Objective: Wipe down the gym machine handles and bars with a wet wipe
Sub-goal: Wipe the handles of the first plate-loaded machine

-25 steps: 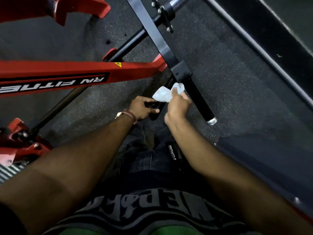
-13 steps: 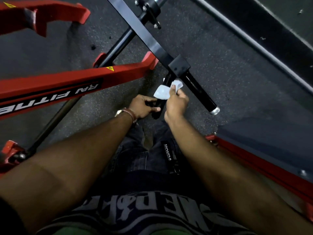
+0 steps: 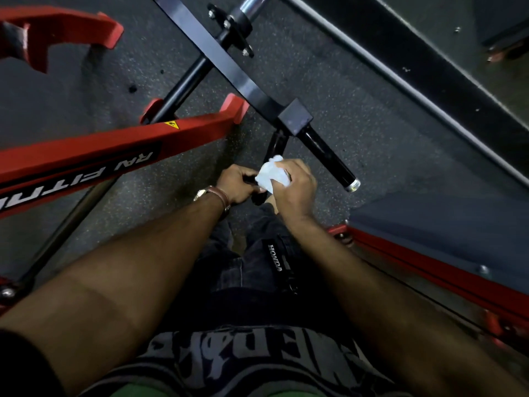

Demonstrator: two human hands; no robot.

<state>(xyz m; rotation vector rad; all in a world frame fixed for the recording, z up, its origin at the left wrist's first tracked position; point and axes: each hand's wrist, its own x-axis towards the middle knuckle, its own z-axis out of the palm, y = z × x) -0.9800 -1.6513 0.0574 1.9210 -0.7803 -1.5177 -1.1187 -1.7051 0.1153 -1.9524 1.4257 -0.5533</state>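
Both hands on handle: left hand grips its lower end, right hand pinches wipe just above. Risk: bunched wipe misses handle's underside.

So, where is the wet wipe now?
In the head view, near the centre: the right hand holds the wet wipe against the short black handle, beside the left hand.

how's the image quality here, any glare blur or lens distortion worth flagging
Head view: dim overall, with soft glare on the flat black bar and a bright glint on the chrome cap of the black handle; the white wipe in the right hand is near blown out; straight frame rails bow from the wide-angle lens; the shirt lettering at the bottom edge is soft.
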